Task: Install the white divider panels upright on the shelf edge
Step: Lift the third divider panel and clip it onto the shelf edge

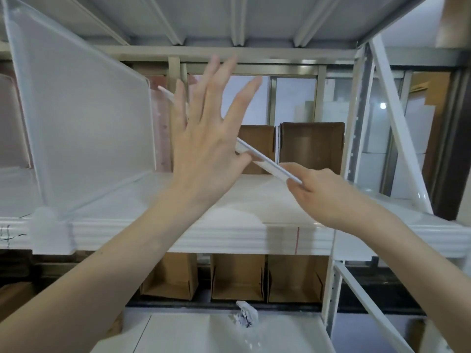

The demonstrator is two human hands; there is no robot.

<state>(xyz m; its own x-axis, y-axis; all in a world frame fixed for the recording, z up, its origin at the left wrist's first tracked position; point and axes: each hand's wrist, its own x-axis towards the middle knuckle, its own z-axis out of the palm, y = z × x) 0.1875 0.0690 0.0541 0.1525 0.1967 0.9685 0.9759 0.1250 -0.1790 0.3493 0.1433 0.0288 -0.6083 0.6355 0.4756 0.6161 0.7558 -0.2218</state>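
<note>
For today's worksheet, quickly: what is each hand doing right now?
Left hand: open, fingers spread flat against the white divider panel.
Right hand: closed, pinching the panel's near end.

No legible text or labels.

Open brown cardboard boxes [312,146] sat far back, more brown cardboard bins [237,276] below, a grey ribbed metal ceiling panel [204,19] overhead, daylight glowing far right.

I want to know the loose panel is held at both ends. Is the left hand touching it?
Touching. In the head view the left hand lies open against the loose panel, thumb on its edge; the right hand pinches its near end.
</note>
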